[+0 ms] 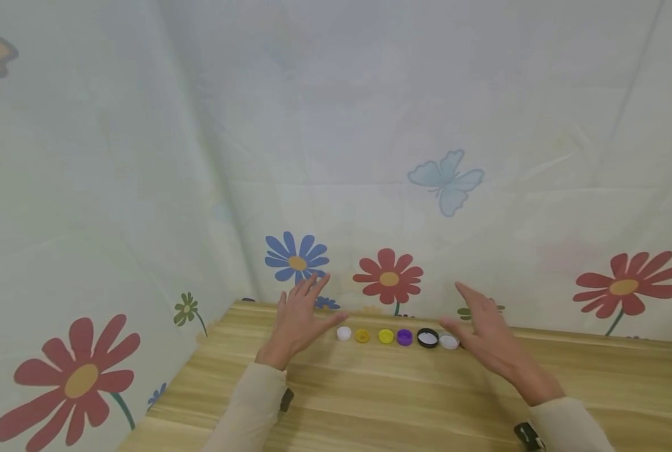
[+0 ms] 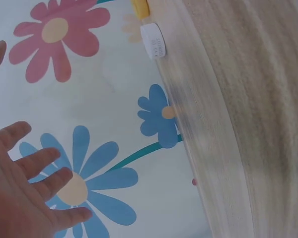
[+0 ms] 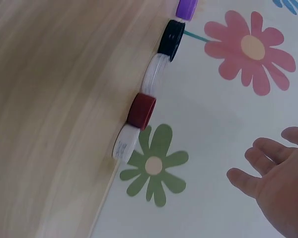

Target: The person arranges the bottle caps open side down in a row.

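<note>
Several small round caps stand in a row along the table's back edge: white [image 1: 344, 333], orange-yellow [image 1: 362, 336], yellow [image 1: 386, 337], purple [image 1: 405, 338], black-rimmed [image 1: 428, 338] and clear [image 1: 448, 341]. The right wrist view also shows a dark red cap [image 3: 141, 110] and a white one [image 3: 125, 143] at that end. My left hand [image 1: 298, 321] is raised with spread fingers, left of the row, nearest the white cap. Over the row's right end, my right hand [image 1: 492, 339] is held up, fingers extended, hiding part of it in the head view. Both hands hold nothing.
The wood-grain table [image 1: 381, 402] meets a hanging cloth [image 1: 341, 125] printed with flowers and a butterfly behind the caps. More of that cloth hangs at the left. A dark strap piece shows by each sleeve.
</note>
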Tool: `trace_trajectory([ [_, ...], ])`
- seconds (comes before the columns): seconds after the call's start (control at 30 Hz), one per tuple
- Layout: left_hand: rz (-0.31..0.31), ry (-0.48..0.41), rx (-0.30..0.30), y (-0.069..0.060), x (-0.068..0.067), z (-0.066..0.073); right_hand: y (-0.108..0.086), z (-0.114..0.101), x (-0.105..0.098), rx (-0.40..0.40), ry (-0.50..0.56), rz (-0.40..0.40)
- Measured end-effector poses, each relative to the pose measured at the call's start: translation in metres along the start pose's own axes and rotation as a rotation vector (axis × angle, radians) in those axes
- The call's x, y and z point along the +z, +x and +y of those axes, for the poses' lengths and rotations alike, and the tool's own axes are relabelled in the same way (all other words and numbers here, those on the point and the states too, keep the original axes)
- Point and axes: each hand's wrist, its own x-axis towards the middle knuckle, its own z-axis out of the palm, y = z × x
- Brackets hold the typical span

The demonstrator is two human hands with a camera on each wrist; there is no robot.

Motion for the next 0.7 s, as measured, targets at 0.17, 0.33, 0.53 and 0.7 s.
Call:
trace_trajectory([
  [0.17,0.016,-0.022,0.0,-0.001,-0.001,-0.002,0.007,-0.01,0.012,0.02,0.034,-0.012],
  [0.33,0.022,-0.065,0.0,-0.001,-0.001,-0.003,0.015,-0.019,0.027,0.034,0.064,-0.022],
  [0.53,0.02,-0.136,-0.021,0.0,0.0,-0.006,0.023,-0.028,0.047,0.022,0.112,-0.022],
  [0.7,0.015,-0.228,-0.031,0.002,0.002,-0.007,0.032,-0.037,0.061,0.026,0.162,-0.036],
])
